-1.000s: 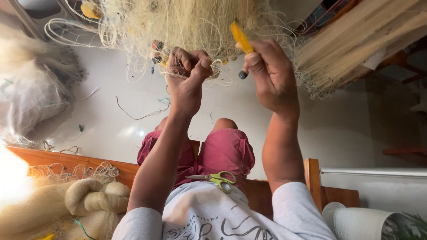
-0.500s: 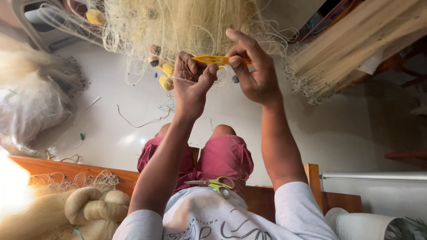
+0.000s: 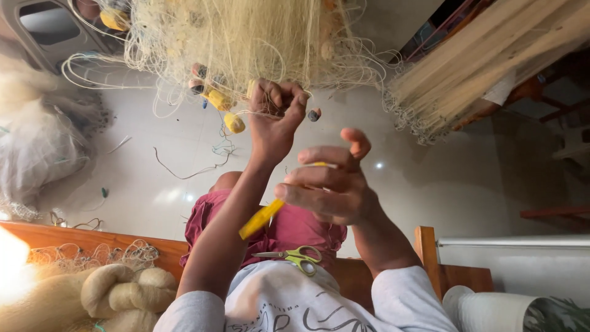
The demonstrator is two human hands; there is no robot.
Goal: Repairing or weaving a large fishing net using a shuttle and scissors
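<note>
A pale fishing net (image 3: 246,37) with yellow floats (image 3: 233,123) hangs in front of me. My left hand (image 3: 276,117) is raised and clenched on a bunch of the net's mesh and its line. My right hand (image 3: 332,187) is lower and closer to my body, its fingers wrapped around a flat yellow netting needle (image 3: 261,219) that points down and left across my left forearm. A thin line seems to run from the needle up to the net. Scissors (image 3: 295,255) with yellow-green handles lie on my lap, on my shirt's hem.
A heap of pale netting and rope (image 3: 117,295) lies at the lower left on a wooden bench (image 3: 61,237). More bundled net (image 3: 37,147) sits on the light floor at left. Wooden slats (image 3: 491,67) lean at the upper right. A white roll (image 3: 491,310) is at bottom right.
My right hand has drawn the yellow needle down and away from the net, toward my body. My left hand has kept its grip on the net.
</note>
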